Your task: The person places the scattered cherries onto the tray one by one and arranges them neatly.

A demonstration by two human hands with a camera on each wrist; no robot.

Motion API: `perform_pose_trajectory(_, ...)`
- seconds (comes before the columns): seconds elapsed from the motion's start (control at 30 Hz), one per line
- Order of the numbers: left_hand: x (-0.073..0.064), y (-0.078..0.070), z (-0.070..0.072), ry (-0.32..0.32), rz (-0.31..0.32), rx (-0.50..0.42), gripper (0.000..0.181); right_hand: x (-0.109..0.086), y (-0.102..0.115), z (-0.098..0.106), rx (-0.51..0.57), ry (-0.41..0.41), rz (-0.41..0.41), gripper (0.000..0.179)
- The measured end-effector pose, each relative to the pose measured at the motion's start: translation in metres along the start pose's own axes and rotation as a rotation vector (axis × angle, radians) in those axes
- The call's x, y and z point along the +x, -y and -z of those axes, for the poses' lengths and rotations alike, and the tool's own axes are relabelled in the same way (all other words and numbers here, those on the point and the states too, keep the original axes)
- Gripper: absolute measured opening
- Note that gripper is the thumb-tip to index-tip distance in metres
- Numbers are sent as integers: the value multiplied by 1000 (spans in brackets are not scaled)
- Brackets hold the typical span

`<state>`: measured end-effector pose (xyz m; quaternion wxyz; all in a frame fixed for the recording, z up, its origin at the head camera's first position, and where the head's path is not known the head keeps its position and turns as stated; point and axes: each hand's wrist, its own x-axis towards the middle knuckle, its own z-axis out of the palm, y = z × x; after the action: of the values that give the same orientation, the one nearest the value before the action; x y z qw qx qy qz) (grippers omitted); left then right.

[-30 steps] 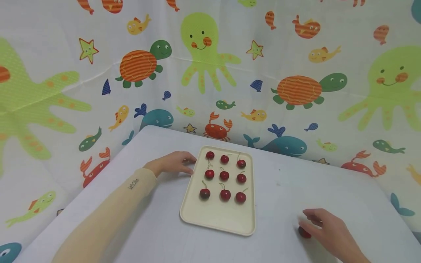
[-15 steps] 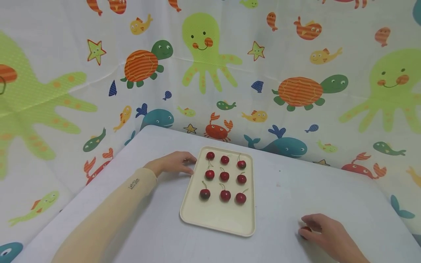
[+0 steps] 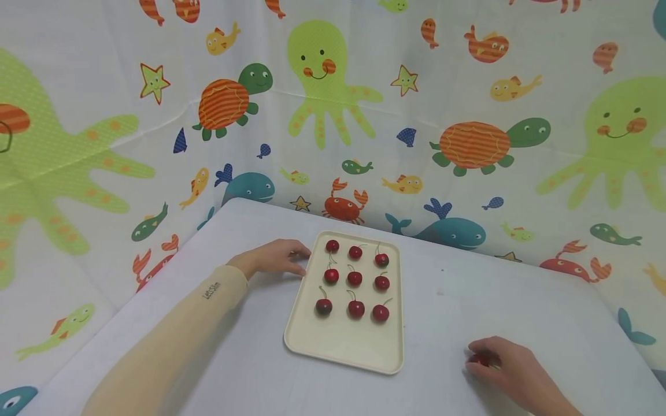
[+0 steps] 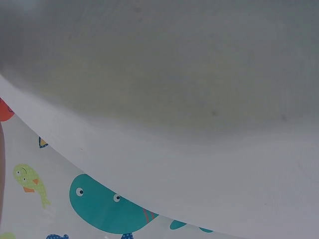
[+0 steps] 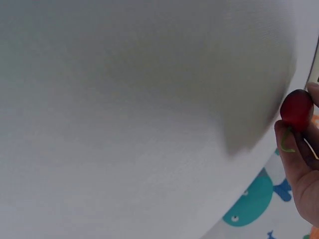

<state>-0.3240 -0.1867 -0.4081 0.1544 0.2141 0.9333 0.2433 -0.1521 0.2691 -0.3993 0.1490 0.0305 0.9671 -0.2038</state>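
In the head view a cream tray (image 3: 346, 345) lies on the white table, with several dark red stemmed cherries (image 3: 355, 278) set out in three rows of three. My left hand (image 3: 272, 257) rests at the tray's left rim, thumb and fingertips right at the edge, fingers relaxed. Off to the right of the tray, my right hand (image 3: 512, 367) pinches a single cherry (image 5: 297, 109) between thumb and fingers. The right wrist view shows its green stem hanging down beside the fingers. In the head view that cherry is mostly hidden by the hand.
The white table (image 3: 432, 341) runs back to a curtain (image 3: 395, 115) printed with sea animals, which stands along the back and left sides. The tray's near strip (image 3: 343, 349) is bare. The left wrist view shows only tabletop and curtain.
My right hand has closed its thumb and fingers round the cherry that lay on the table and shifted slightly left with it. The left hand and the tray have stayed in place.
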Motion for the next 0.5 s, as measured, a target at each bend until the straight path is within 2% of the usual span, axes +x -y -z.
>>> perform_pose_trajectory(0.33, 2, 2, 0, 2, 2, 13, 57, 5, 33, 0, 3, -135, 162, 36)
perform_pose_trajectory(0.5, 3, 2, -1, -2, 10, 4, 56, 9, 52, -2, 37, -173, 220, 33)
